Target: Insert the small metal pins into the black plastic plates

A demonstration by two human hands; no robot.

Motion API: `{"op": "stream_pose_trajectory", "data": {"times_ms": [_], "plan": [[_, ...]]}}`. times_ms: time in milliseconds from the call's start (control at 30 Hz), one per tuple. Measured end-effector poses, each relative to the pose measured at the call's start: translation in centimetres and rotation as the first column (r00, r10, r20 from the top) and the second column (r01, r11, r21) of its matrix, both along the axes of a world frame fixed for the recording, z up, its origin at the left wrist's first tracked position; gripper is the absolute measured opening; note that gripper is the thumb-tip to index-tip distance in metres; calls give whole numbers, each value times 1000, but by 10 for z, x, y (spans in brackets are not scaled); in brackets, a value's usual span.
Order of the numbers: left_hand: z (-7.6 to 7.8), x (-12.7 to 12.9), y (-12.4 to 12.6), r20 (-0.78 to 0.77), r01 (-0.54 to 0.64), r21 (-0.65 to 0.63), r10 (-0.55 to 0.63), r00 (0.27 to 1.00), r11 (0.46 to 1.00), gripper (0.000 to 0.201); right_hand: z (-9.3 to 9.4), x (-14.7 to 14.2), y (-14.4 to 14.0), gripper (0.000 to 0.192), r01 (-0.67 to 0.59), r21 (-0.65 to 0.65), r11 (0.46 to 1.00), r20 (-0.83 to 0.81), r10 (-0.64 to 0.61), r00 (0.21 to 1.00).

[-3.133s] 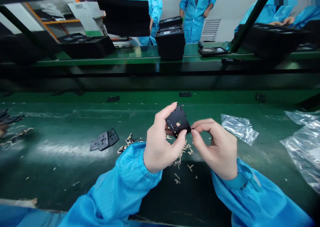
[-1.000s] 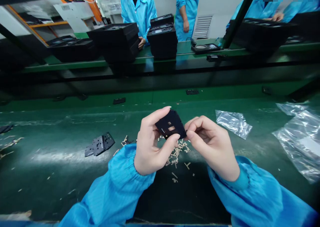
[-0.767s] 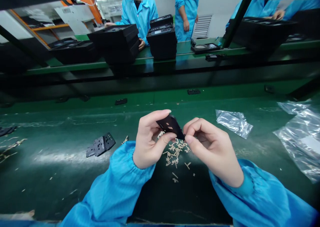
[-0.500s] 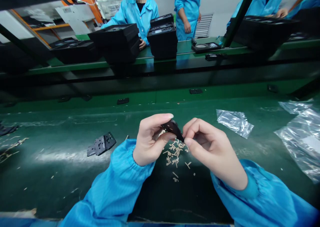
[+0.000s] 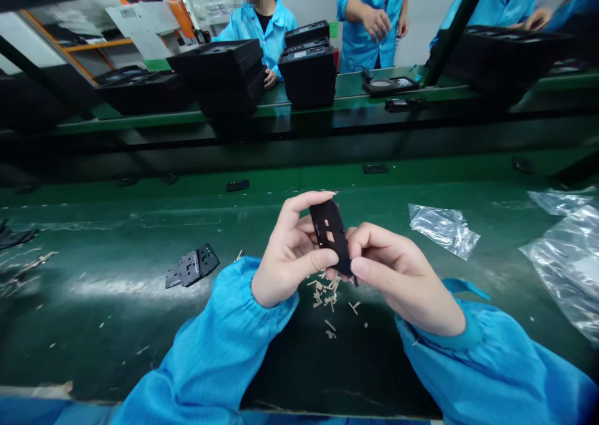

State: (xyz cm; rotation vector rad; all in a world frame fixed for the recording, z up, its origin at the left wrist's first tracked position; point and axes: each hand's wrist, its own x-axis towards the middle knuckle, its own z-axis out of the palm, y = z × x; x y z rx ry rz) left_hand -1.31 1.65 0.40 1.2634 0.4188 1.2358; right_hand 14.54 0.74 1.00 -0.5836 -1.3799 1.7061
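Note:
Above the bench, my left hand [image 5: 297,250] holds a thin black plastic plate [image 5: 331,233] with rectangular cutouts, gripping it between the thumb and curled fingers. My right hand [image 5: 393,269] pinches the plate's lower right edge with thumb and forefinger. Whether a smaller piece sits in that pinch is hidden. Beneath the hands lies a loose pile of small beige scraps [image 5: 326,295], some straight and some branched. Further left, several similar black plates [image 5: 193,267] overlap on the green surface.
Clear plastic bags [image 5: 444,230] lie on the right of the green bench [image 5: 121,312]. Small black pieces [image 5: 238,186] are spaced along its far strip. Stacked black trays [image 5: 306,75] stand on the raised shelf behind, with co-workers in blue smocks [image 5: 369,44] beyond.
The plate has been tilted up so its broad face shows, and my left hand has risen slightly. My right fingers remain at its edge. A co-worker behind has raised a hand.

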Motion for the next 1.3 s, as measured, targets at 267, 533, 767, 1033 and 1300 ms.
{"op": "stream_pose_trajectory", "data": {"times_ms": [267,533,767,1033,1300], "plan": [[5,5,-7,56,35,-194,-24,998,980,53,1,-1,-2,11,-14,-18,1000,-23,13,1000],[8,11,-12,82,-30,-345,62,995,938,52,-3,-3,-3,13,29,-23,999,-33,-30,999],[9,15,-15,118,-41,-420,99,988,907,51,-8,-5,-4,16,81,21,996,9,-82,997],[6,20,-19,140,-40,-540,137,981,841,48,-17,-9,-6,21,241,237,941,97,-270,958],[3,24,-22,186,-26,-602,172,967,798,48,-31,-17,-6,16,383,572,725,92,-520,849]]}}
